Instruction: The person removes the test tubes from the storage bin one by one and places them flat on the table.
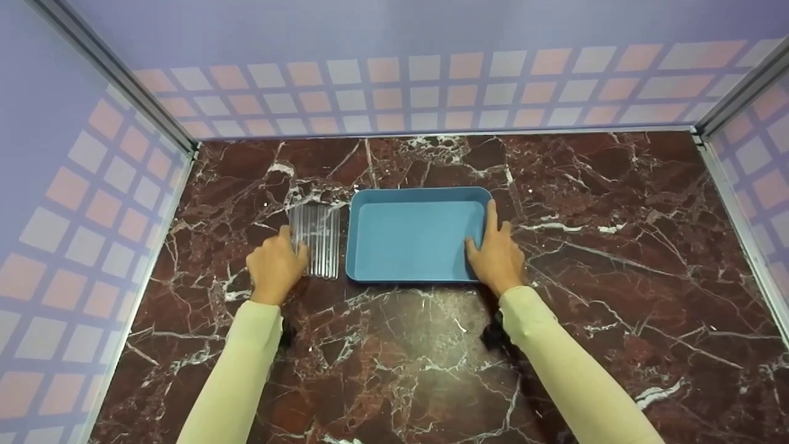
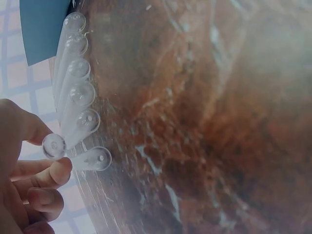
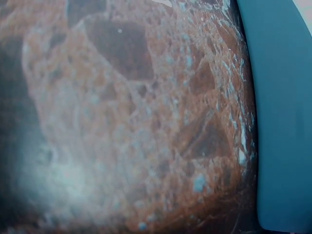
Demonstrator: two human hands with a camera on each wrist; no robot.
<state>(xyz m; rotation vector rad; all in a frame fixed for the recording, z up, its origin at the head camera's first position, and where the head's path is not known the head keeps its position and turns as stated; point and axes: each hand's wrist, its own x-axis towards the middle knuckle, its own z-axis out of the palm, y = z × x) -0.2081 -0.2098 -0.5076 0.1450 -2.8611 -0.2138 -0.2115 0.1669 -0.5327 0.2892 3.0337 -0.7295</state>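
Several clear test tubes (image 1: 325, 246) with rounded ends lie side by side on the marble-patterned surface, left of the blue tray (image 1: 419, 246). My left hand (image 1: 275, 262) is at the left end of the row. The left wrist view shows that hand (image 2: 29, 180) pinching one test tube (image 2: 54, 146) between thumb and fingertips, raised over the other tubes (image 2: 82, 93). My right hand (image 1: 498, 259) grips the tray's right side, thumb over the rim and fingers along the outer wall. In the right wrist view only the tray's side (image 3: 285, 122) shows, the hand being out of frame.
A dark red surface with white veins (image 1: 394, 370) spreads under everything. Purple walls with pink and white squares (image 1: 425, 89) stand at the back, left and right. Metal strips (image 1: 185, 139) run along the corners.
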